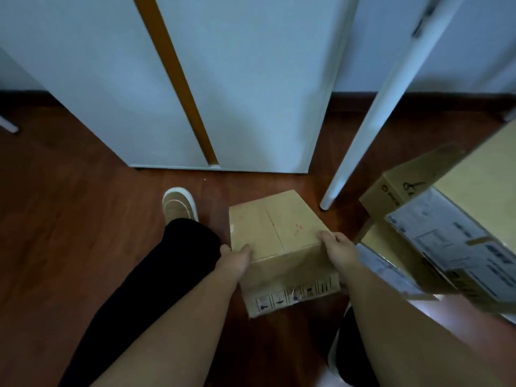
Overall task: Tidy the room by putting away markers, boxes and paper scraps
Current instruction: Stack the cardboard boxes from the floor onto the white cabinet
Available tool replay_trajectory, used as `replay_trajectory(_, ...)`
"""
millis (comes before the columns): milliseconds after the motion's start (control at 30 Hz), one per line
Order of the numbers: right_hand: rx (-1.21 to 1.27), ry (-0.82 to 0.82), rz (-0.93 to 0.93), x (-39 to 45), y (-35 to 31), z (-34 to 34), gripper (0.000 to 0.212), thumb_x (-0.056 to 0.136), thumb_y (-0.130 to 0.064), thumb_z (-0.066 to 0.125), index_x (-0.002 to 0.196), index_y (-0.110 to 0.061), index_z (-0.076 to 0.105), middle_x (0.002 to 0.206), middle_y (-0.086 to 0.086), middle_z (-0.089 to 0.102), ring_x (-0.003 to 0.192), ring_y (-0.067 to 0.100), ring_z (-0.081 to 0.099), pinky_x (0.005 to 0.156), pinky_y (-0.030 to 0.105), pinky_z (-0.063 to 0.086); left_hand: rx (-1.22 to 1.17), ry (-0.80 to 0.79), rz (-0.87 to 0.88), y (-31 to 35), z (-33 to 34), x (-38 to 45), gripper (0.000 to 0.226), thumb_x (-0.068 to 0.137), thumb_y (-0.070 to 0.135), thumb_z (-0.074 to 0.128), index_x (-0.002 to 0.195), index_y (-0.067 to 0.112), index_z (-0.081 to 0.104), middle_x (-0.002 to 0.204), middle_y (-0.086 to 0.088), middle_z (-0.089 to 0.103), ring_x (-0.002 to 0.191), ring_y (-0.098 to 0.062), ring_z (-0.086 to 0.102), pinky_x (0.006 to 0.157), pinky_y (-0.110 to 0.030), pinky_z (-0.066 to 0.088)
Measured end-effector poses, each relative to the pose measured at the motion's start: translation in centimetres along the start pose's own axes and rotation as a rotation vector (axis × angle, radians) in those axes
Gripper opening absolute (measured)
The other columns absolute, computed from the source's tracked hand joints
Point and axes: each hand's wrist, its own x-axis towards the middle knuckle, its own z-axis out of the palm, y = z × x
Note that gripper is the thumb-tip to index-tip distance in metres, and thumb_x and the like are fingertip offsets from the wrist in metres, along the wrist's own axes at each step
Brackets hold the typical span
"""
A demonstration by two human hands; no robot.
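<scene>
Both hands clamped on cardboard box (276, 233), L hand (236, 259), R hand (339, 251), box maybe lifted

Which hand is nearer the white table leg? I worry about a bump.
Right. The right hand grips the small box on the side toward the white table leg; the left hand holds the far side.

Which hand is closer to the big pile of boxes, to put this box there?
Probably the right hand. It grips the small box on the side facing the stacked boxes; the left hand holds the far side, by the leg.
</scene>
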Motion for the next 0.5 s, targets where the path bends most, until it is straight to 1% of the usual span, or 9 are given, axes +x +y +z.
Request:
replay_trajectory(67, 0.044, 0.073, -0.078, -1.5, -2.9, 0.1, 0.033, 0.081, -0.050, 0.059, 0.099, -0.022, 0.063, 0.109, 0.006, 0.061, 0.099, 0.024, 0.054, 0.084, 0.038, 0.043, -0.099, 0.000, 0.073, 1.8, -2.1, -1.4, 0.091, 0.075, 0.059, 0.065, 0.144, 0.012, 0.030, 0.136, -0.011, 0.051, 0.112, -0.031, 0.055, 0.090, -0.039, 0.048)
replay_trajectory(133, 0.097, 0.099, -0.117, -3.5, -5.7, -0.1, 0.034, 0.078, -0.049, 0.062, 0.098, -0.022, 0.066, 0.104, 0.003, 0.063, 0.097, 0.023, 0.055, 0.083, 0.037, 0.043, -0.177, -0.031, 0.122, 3.5, -4.1, -3.2, 0.077, 0.080, 0.052, 0.069, 0.136, 0.012, 0.036, 0.130, -0.009, 0.054, 0.101, -0.025, 0.055, 0.073, -0.035, 0.043)
replay_trajectory(167, 0.120, 0.109, -0.150, -4.7, -7.0, -0.2, 0.033, 0.078, -0.048, 0.062, 0.097, -0.022, 0.067, 0.101, 0.001, 0.063, 0.096, 0.022, 0.056, 0.082, 0.036, 0.043, -0.210, -0.039, 0.149, 4.2, -5.0, -4.2, 0.071, 0.081, 0.050, 0.071, 0.132, 0.012, 0.038, 0.126, -0.008, 0.055, 0.096, -0.023, 0.056, 0.068, -0.034, 0.042)
replay_trajectory(233, 0.172, 0.126, -0.220, -6.6, -9.2, -0.3, 0.024, 0.077, -0.044, 0.064, 0.091, -0.025, 0.067, 0.097, -0.003, 0.064, 0.092, 0.018, 0.057, 0.081, 0.036, 0.045, -0.269, -0.028, 0.221, 5.7, -6.8, -5.8, 0.062, 0.081, 0.045, 0.073, 0.124, 0.012, 0.042, 0.117, -0.009, 0.058, 0.091, -0.021, 0.058, 0.067, -0.034, 0.044)
replay_trajectory(300, 0.234, 0.132, -0.296, -8.6, -11.4, -0.2, 0.019, 0.076, -0.040, 0.066, 0.087, -0.025, 0.068, 0.095, -0.005, 0.067, 0.089, 0.016, 0.059, 0.085, 0.038, 0.049, -0.345, 0.015, 0.315, 7.5, -8.7, -7.8, 0.054, 0.083, 0.038, 0.074, 0.119, 0.012, 0.044, 0.106, -0.007, 0.060, 0.084, -0.019, 0.058, 0.062, -0.032, 0.043)
replay_trajectory(333, 0.265, 0.132, -0.343, -9.7, -12.5, -0.1, 0.018, 0.077, -0.038, 0.067, 0.088, -0.025, 0.068, 0.095, -0.005, 0.067, 0.089, 0.015, 0.060, 0.087, 0.040, 0.049, -0.382, 0.042, 0.362, 8.6, -9.7, -9.1, 0.051, 0.082, 0.036, 0.074, 0.116, 0.012, 0.045, 0.103, -0.007, 0.060, 0.083, -0.019, 0.059, 0.063, -0.033, 0.045)
replay_trajectory(400, 0.334, 0.128, -0.430, -11.7, -14.7, -0.2, 0.019, 0.079, -0.035, 0.067, 0.095, -0.024, 0.067, 0.097, -0.005, 0.067, 0.092, 0.015, 0.061, 0.088, 0.040, 0.050, -0.427, 0.071, 0.461, 10.5, -11.9, -11.2, 0.050, 0.079, 0.037, 0.077, 0.112, 0.016, 0.046, 0.105, -0.007, 0.060, 0.090, -0.024, 0.060, 0.074, -0.040, 0.052)
replay_trajectory(467, 0.411, 0.126, -0.511, -13.7, -16.4, -0.6, 0.019, 0.083, -0.030, 0.067, 0.101, -0.023, 0.066, 0.099, -0.007, 0.066, 0.093, 0.012, 0.061, 0.081, 0.034, 0.051, -0.429, 0.078, 0.566, 11.7, -13.7, -13.5, 0.049, 0.077, 0.037, 0.080, 0.108, 0.020, 0.046, 0.108, -0.006, 0.059, 0.096, -0.027, 0.061, 0.086, -0.050, 0.053)
replay_trajectory(500, 0.446, 0.133, -0.551, -14.6, -16.9, -1.0, 0.018, 0.085, -0.026, 0.066, 0.103, -0.022, 0.065, 0.100, -0.008, 0.065, 0.092, 0.010, 0.060, 0.075, 0.030, 0.049, -0.422, 0.068, 0.606, 12.0, -14.4, -14.4, 0.048, 0.077, 0.036, 0.080, 0.108, 0.021, 0.046, 0.108, -0.004, 0.059, 0.097, -0.027, 0.061, 0.086, -0.050, 0.053)
